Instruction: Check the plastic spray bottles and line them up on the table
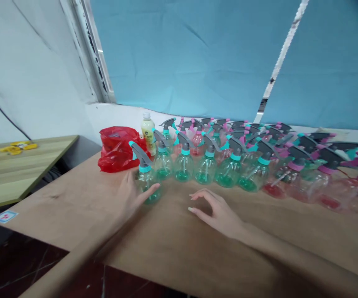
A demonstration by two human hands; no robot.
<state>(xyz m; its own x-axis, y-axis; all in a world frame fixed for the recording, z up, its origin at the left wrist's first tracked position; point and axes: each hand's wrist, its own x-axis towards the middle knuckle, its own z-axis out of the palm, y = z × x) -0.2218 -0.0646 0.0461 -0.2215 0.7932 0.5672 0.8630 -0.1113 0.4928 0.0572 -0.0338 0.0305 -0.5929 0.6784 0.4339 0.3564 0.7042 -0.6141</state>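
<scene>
My left hand (133, 194) wraps round the base of a clear green spray bottle (146, 179) with a grey trigger and teal collar, which stands at the near left end of the rows. My right hand (216, 209) hovers just over the brown table (179, 244) to the right of that bottle, fingers spread and curved, holding nothing. Behind both hands stand several rows of spray bottles (235, 159): green-tinted ones with teal collars on the left, pink-tinted ones with pink collars towards the right.
A red plastic bag (117, 148) lies at the table's back left. A yellowish drink bottle (148, 131) with a white cap stands behind it. A second wooden table (14, 169) stands to the left. Blue sheeting covers the wall behind.
</scene>
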